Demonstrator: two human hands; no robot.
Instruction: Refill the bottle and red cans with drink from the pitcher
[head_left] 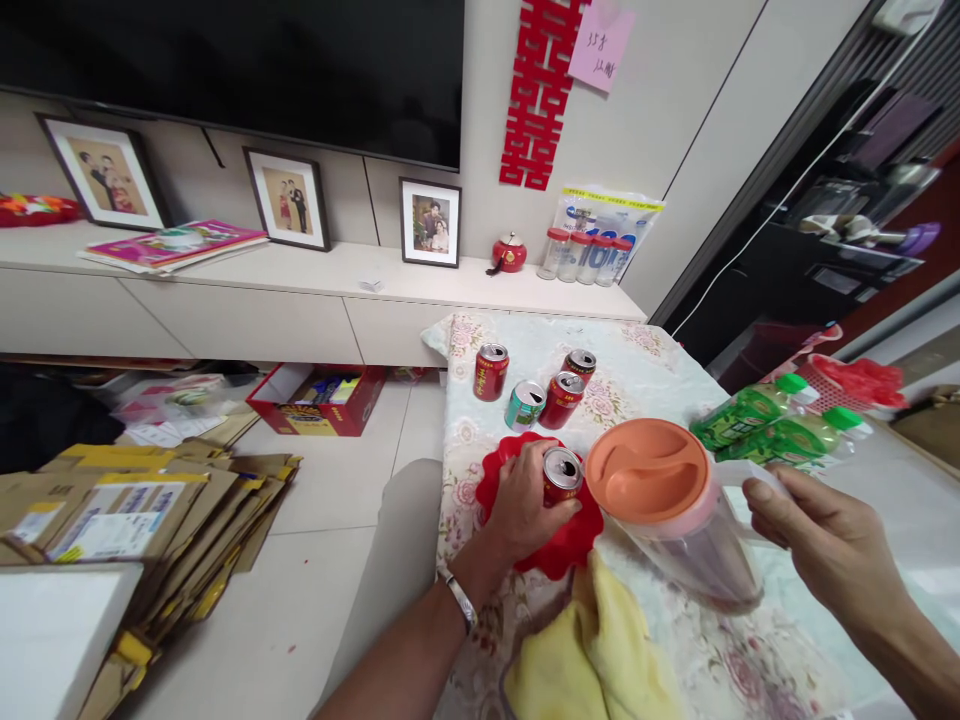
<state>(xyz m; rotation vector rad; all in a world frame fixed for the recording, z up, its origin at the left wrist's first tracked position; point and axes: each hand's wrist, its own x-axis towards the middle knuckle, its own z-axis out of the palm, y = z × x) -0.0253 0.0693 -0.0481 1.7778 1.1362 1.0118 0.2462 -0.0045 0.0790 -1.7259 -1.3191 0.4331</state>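
My left hand (521,500) is wrapped round an opened red drink can (562,474) above a red scalloped plate (499,470). In my right hand (817,520) is the handle of a clear plastic pitcher (697,560) with an orange lid (649,470); its body tilts toward the can. Beyond the plate stand a red can (491,373), a teal can (525,405), another red can (562,402) and a dark-topped can (582,362); their tops look opened. A yellow cloth (592,650) lies bunched in front of the plate.
Green-capped bottles (780,420) lie at the right of the flowered tablecloth (637,345), near a red basket (840,385). Glass jars (577,258) and picture frames (431,222) stand on the low cabinet (300,290). Flattened cardboard (187,530) and a red box (319,400) are left on the floor.
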